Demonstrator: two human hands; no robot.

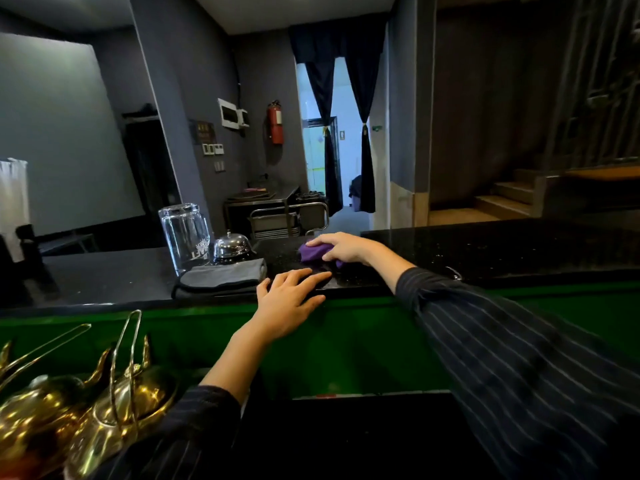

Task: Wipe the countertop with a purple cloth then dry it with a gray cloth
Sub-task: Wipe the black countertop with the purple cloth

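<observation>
Your right hand clamps the purple cloth mid-wipe on the countertop; your left hand rests flat and empty; the gray cloth waits unused to the left.

Our single head view, worn high, facing 12 o'clock and down, close over the countertop, doorway far beyond

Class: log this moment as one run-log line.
stage: wiping | right hand: on purple cloth, countertop | left hand: flat, empty | gray cloth: folded, unused
</observation>
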